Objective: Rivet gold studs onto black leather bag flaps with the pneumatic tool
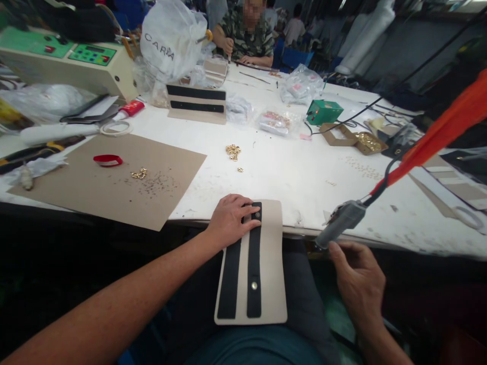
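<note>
A beige panel [272, 263] with two black straps [253, 253] rests half on the table edge and half over my lap. My left hand [233, 219] lies on its upper end, fingers apart, with the fingertips around a small snap on the right strap. Lower on that strap sits a shiny round snap [254, 286]. My right hand [357, 274] is beyond the panel's right side, thumb and fingers curled near the lower tip of a grey tool [342, 223] that hangs from a red-orange wrap [441, 129]. Whether the fingers touch the tool is unclear.
Small gold pieces [233, 151] lie on the white table [274, 187]. A brown sheet [114, 192] at the left bears a red ring [108, 160] and dark bits. A green box [324, 112] and bagged parts stand farther back. Across the table sits a person [249, 38].
</note>
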Demonstrator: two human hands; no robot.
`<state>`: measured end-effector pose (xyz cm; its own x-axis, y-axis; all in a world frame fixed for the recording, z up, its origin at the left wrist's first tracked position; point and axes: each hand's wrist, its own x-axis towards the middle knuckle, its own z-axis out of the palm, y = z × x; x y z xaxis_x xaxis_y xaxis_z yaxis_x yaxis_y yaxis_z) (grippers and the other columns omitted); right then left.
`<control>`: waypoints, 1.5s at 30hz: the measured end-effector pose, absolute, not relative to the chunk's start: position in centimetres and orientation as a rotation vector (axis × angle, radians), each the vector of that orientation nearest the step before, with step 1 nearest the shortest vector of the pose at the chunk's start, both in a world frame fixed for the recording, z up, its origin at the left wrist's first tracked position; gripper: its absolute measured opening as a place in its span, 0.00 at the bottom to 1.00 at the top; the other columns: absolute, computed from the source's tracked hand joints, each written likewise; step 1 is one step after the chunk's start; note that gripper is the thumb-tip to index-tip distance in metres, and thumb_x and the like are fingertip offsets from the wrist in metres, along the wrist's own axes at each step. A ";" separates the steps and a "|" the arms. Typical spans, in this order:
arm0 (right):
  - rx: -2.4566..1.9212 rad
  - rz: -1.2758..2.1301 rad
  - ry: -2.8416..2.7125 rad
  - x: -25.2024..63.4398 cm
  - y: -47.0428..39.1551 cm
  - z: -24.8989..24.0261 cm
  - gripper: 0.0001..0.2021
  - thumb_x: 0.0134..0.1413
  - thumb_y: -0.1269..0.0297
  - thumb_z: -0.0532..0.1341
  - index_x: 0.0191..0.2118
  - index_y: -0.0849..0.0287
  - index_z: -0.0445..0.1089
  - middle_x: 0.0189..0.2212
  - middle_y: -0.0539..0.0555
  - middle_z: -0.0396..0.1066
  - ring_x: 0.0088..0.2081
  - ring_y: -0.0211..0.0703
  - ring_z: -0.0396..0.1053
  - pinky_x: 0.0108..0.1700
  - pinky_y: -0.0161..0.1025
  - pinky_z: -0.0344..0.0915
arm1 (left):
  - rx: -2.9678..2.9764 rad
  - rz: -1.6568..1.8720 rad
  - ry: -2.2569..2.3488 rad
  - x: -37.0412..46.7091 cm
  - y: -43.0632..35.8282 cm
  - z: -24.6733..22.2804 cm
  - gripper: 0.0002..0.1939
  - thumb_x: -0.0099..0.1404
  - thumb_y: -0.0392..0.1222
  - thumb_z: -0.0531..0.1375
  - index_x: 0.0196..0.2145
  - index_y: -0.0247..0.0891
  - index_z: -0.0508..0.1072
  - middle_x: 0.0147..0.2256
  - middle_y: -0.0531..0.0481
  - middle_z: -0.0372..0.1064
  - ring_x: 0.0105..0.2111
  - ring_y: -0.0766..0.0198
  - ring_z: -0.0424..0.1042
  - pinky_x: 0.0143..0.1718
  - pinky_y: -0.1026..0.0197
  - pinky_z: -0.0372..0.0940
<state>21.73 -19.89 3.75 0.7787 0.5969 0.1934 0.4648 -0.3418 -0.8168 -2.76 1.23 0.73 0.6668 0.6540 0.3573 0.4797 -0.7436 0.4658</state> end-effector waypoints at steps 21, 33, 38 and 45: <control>-1.007 0.740 -0.801 16.2 -7.2 9.3 0.24 0.51 0.45 0.75 0.45 0.52 0.70 0.35 0.47 0.67 0.27 0.37 0.68 0.33 0.41 0.74 | 2.520 0.711 0.955 -2.8 0.7 0.6 0.17 0.69 0.52 0.66 0.53 0.47 0.81 0.57 0.48 0.75 0.59 0.50 0.68 0.65 0.41 0.57; -1.053 0.625 -0.945 12.7 -2.1 7.0 0.18 0.58 0.51 0.72 0.28 0.56 0.68 0.21 0.46 0.65 0.19 0.38 0.65 0.22 0.37 0.65 | 2.484 0.694 0.946 -2.8 0.8 0.8 0.18 0.68 0.53 0.66 0.53 0.48 0.80 0.57 0.48 0.74 0.59 0.49 0.67 0.65 0.39 0.56; -1.062 0.579 -0.970 12.2 -1.8 6.1 0.18 0.60 0.51 0.70 0.29 0.55 0.67 0.20 0.45 0.65 0.19 0.38 0.64 0.22 0.37 0.65 | 2.483 0.684 0.942 -2.9 0.8 0.8 0.19 0.68 0.53 0.66 0.54 0.49 0.80 0.57 0.47 0.73 0.60 0.48 0.67 0.66 0.39 0.55; -1.062 0.594 -0.964 12.3 -1.4 5.4 0.17 0.59 0.52 0.71 0.28 0.55 0.67 0.21 0.45 0.65 0.19 0.38 0.64 0.22 0.38 0.65 | 2.481 0.670 0.950 -2.9 0.7 0.9 0.19 0.68 0.53 0.67 0.55 0.49 0.79 0.58 0.47 0.73 0.60 0.49 0.67 0.67 0.39 0.54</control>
<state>12.27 -1.39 5.36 0.4775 0.7997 0.3639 0.0348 0.3966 -0.9173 -2.88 0.72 0.86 0.6545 0.6984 0.2896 0.5072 -0.6897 0.5168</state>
